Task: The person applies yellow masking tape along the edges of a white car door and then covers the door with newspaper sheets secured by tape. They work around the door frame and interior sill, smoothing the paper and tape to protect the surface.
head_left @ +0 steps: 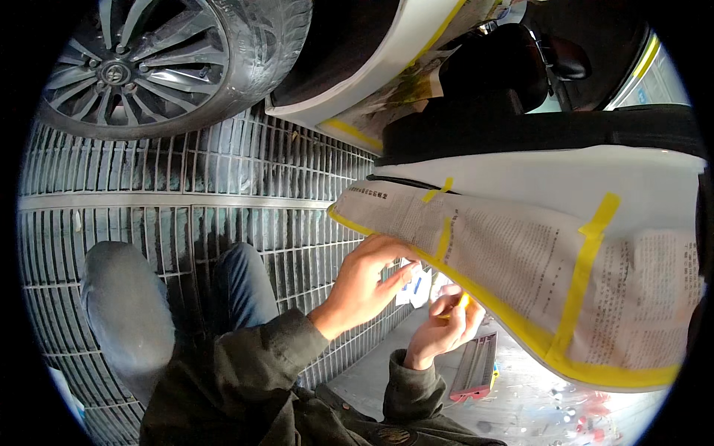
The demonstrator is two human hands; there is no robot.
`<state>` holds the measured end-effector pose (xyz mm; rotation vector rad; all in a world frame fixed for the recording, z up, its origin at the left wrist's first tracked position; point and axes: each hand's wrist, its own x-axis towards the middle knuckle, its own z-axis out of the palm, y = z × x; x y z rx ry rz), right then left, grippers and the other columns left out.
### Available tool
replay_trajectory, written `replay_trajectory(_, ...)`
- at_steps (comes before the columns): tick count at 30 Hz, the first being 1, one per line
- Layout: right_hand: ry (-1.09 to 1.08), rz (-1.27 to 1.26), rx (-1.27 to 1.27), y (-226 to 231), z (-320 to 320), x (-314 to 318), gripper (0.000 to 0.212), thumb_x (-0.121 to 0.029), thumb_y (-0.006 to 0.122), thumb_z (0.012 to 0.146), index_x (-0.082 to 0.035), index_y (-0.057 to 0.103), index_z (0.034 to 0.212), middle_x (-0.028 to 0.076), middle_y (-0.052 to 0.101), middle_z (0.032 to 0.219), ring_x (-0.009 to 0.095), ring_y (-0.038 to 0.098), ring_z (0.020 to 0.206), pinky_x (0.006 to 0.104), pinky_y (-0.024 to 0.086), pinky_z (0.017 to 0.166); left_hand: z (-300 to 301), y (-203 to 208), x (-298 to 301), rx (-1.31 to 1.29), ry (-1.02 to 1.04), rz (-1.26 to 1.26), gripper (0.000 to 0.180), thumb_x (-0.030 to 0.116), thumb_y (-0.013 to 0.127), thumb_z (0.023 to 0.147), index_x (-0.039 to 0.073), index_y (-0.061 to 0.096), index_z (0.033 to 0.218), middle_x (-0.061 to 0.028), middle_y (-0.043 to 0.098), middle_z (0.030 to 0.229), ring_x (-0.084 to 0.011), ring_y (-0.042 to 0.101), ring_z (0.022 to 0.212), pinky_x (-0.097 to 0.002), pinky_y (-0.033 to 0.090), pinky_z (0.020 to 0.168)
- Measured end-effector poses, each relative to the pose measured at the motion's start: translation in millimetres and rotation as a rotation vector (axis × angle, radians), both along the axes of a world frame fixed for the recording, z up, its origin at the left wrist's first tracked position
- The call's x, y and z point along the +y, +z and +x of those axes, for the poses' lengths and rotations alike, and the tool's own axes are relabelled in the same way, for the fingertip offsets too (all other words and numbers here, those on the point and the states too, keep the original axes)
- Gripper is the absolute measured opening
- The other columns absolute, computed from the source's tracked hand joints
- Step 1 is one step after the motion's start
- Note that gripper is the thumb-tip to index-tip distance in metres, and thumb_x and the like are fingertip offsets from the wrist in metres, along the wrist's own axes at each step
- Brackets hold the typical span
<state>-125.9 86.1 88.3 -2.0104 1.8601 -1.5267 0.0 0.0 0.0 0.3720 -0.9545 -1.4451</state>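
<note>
Yellow tape [464, 300] pinched in right hand [440, 334]; left hand [363, 275] fingers parted at panel [535, 172] edge. Newspaper [506, 244] could be torn by hard tugging.

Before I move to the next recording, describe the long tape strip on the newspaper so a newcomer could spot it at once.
Find the white panel right of centre, partly covered with newspaper. The yellow strip slants from the panel's bare surface down across the newspaper to the edge tape. It is longer than the two short strips farther left.
</note>
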Motion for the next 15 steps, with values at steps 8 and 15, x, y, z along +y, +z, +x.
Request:
replay_trajectory(8, 0.043, 0.444, -0.002, -6, 30, 17, 0.069, -0.011, 0.049, 0.095, -0.001, 0.015, 0.154, 0.011, 0.064, 0.103, 0.008, 0.047, 0.064, 0.0225, 0.041, 0.061, 17, -5, 28, -0.159, -0.303, -0.096, 0.038, 0.026, 0.081, 0.078, -0.001, 0.068, 0.101, -0.0113, 0.068, 0.088, -0.0164, 0.066, 0.074, -0.0297, 0.054, 0.068)
replay_trajectory(15, 0.131, 0.661, -0.137, -5, 25, 23, 0.075, -0.007, 0.047, 0.096, -0.003, 0.000, 0.154, 0.009, 0.062, 0.087, 0.011, 0.054, 0.069, 0.0251, 0.047, 0.065, 23, -11, 21, -0.084, -0.172, -0.071, 0.020, 0.011, 0.076, 0.079, 0.002, 0.065, 0.093, -0.0063, 0.064, 0.081, -0.0165, 0.065, 0.070, -0.0301, 0.052, 0.062)
